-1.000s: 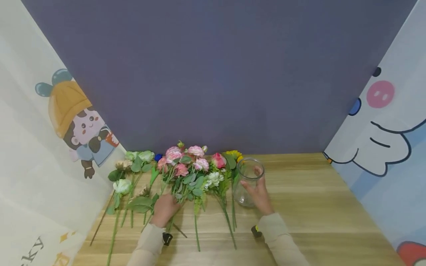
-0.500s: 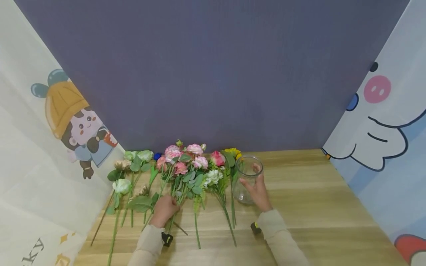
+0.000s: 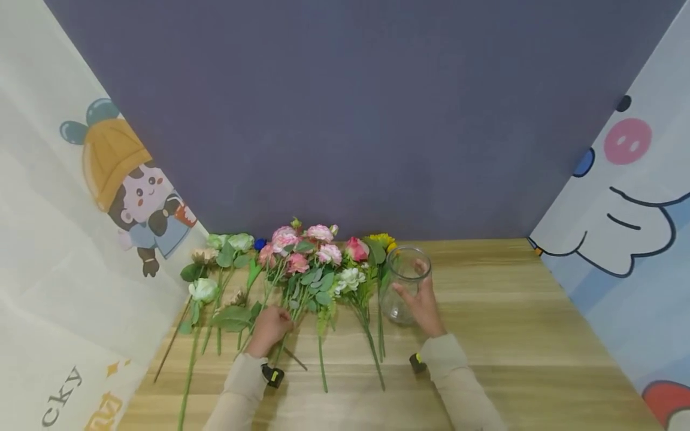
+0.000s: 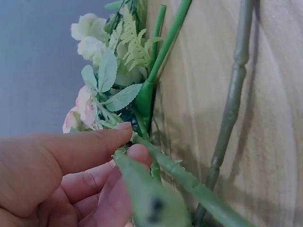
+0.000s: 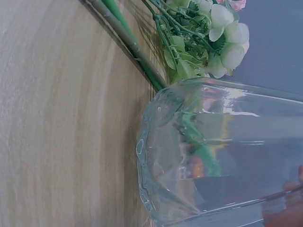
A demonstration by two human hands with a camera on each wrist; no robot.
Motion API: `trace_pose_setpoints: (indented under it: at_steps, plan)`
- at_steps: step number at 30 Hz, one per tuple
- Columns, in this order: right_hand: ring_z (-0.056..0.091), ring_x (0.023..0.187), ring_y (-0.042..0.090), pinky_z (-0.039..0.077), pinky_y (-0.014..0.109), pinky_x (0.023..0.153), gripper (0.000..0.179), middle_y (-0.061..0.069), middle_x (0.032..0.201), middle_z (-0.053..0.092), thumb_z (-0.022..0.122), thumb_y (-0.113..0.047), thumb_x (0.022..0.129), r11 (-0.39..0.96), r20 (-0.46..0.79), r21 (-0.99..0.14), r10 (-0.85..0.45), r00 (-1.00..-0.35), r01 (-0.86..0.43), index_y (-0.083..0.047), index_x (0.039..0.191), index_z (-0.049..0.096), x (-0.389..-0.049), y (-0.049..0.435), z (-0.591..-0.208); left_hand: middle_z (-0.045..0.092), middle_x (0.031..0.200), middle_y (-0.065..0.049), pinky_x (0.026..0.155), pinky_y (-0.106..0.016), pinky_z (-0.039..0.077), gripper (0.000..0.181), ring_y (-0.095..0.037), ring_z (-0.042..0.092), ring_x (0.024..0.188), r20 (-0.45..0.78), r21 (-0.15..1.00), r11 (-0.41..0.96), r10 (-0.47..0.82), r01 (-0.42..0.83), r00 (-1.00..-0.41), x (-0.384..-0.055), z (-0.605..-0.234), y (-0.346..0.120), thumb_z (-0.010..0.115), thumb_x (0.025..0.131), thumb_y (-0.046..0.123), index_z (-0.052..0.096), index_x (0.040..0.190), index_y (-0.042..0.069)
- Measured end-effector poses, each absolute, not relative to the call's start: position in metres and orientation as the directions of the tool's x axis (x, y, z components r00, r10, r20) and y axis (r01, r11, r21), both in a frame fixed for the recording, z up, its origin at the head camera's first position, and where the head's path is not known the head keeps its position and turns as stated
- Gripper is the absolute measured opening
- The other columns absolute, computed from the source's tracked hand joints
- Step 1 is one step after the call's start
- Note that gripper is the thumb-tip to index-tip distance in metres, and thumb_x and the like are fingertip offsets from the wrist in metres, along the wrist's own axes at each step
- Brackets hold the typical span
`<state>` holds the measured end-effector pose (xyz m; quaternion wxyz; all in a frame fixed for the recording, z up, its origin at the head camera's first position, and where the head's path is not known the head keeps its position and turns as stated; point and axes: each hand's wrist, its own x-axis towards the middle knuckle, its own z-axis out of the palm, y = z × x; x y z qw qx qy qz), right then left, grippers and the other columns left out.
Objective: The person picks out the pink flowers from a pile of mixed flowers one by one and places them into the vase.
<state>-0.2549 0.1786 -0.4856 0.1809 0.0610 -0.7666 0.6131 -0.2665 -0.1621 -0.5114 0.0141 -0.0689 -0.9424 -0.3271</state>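
Note:
In the head view my left hand [image 3: 271,328] is at the lower stems of a bunch of pink flowers [image 3: 296,262]. The left wrist view shows the thumb and fingers of that hand [image 4: 71,170] pinching a green flower stem [image 4: 142,189], whose cut end points toward the camera. My right hand [image 3: 423,305] grips a clear glass vase [image 3: 398,299] by its side, fingers behind it and thumb in front. Up close in the right wrist view, the vase [image 5: 189,156] has its thick base right at the tabletop, and only fingertips [image 5: 286,213] show at the corner.
White roses [image 3: 203,290] lie at the left of the wooden table [image 3: 512,335]. White blossoms [image 3: 349,279], a pink rose [image 3: 356,248] and a yellow flower [image 3: 381,240] lie between the pink bunch and the vase. A dark wall [image 3: 350,131] rises behind; printed panels flank both sides.
The head view has shifted slightly, so the scene sits a little higher. Both hands keep their places, the left at the stems and the right on the vase.

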Motion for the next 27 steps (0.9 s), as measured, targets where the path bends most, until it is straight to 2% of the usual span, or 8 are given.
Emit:
trace_pose_setpoints:
  at_steps: [4, 11, 13, 16, 18, 22, 27]
  plan:
    - [0.02, 0.138, 0.042, 0.016, 0.06, 0.11, 0.073, 0.028, 0.147, 0.024, 0.068, -0.007, 0.085, 0.234, 0.356, -0.917, 0.124, -0.926, -0.322, 0.001, 0.14, 0.022, -0.2554, 0.1794, -0.482, 0.055, 0.053, 0.0, 0.045, -0.025, 0.035, 0.014, -0.011, 0.04, 0.046, 0.044, 0.656, 0.748, 0.097, 0.102, -0.994, -0.2682, -0.5084, -0.1615, 0.071, 0.079, 0.004, 0.068, 0.066, 0.003]
    - [0.02, 0.138, 0.04, 0.016, 0.059, 0.111, 0.07, 0.028, 0.146, 0.024, 0.068, -0.004, 0.085, 0.205, 0.365, -0.919, 0.122, -0.923, -0.337, 0.001, 0.138, 0.023, -0.2572, 0.1825, -0.4821, 0.055, 0.053, -0.004, 0.043, -0.025, 0.035, 0.013, -0.01, 0.041, 0.042, -0.04, 0.74, 0.672, 0.07, 0.017, -0.997, -0.2722, -0.5067, -0.1607, 0.068, 0.084, 0.006, 0.069, 0.072, 0.0]
    - [0.019, 0.138, 0.04, 0.015, 0.059, 0.111, 0.071, 0.028, 0.146, 0.024, 0.068, -0.004, 0.085, 0.2, 0.367, -0.919, 0.114, -0.923, -0.341, 0.002, 0.138, 0.023, -0.2572, 0.1829, -0.4826, 0.051, 0.049, -0.003, 0.042, -0.025, 0.033, 0.017, -0.009, 0.039, 0.04, -0.064, 0.765, 0.644, 0.062, -0.01, -0.996, -0.2722, -0.5065, -0.1608, 0.068, 0.085, 0.006, 0.067, 0.069, -0.001]
    - [0.017, 0.139, 0.039, 0.014, 0.059, 0.111, 0.071, 0.026, 0.147, 0.023, 0.067, -0.004, 0.086, 0.193, 0.358, -0.922, 0.103, -0.928, -0.334, 0.001, 0.139, 0.021, -0.2572, 0.1829, -0.4834, 0.054, 0.053, -0.005, 0.042, -0.025, 0.035, 0.017, -0.009, 0.041, 0.041, -0.093, 0.782, 0.621, 0.038, -0.05, -0.995, -0.2712, -0.5055, -0.1604, 0.067, 0.086, 0.007, 0.066, 0.071, 0.0]
    - [0.017, 0.139, 0.039, 0.014, 0.059, 0.111, 0.071, 0.027, 0.147, 0.023, 0.067, -0.003, 0.085, 0.192, 0.357, -0.923, 0.101, -0.929, -0.334, 0.001, 0.14, 0.021, -0.2571, 0.1825, -0.4838, 0.055, 0.057, -0.003, 0.043, -0.025, 0.039, 0.014, -0.009, 0.043, 0.043, -0.106, 0.793, 0.606, 0.023, -0.071, -0.994, -0.2711, -0.506, -0.1601, 0.066, 0.087, 0.007, 0.066, 0.075, -0.001]
    - [0.017, 0.139, 0.04, 0.014, 0.059, 0.111, 0.072, 0.027, 0.146, 0.023, 0.068, -0.002, 0.085, 0.189, 0.358, -0.923, 0.104, -0.928, -0.335, 0.001, 0.14, 0.022, -0.2569, 0.1819, -0.4855, 0.062, 0.069, -0.008, 0.047, -0.027, 0.043, 0.012, -0.01, 0.047, 0.048, -0.124, 0.81, 0.579, 0.007, -0.097, -0.992, -0.2701, -0.5068, -0.1603, 0.064, 0.088, 0.007, 0.068, 0.089, -0.005]
    - [0.018, 0.138, 0.04, 0.015, 0.059, 0.111, 0.072, 0.029, 0.146, 0.023, 0.067, -0.002, 0.085, 0.187, 0.365, -0.921, 0.1, -0.926, -0.343, 0.004, 0.14, 0.021, -0.2557, 0.1806, -0.4862, 0.06, 0.064, -0.008, 0.045, -0.024, 0.038, 0.009, -0.009, 0.043, 0.046, -0.109, 0.837, 0.538, -0.006, -0.095, -0.994, -0.2681, -0.507, -0.1619, 0.065, 0.086, 0.005, 0.066, 0.085, -0.004]
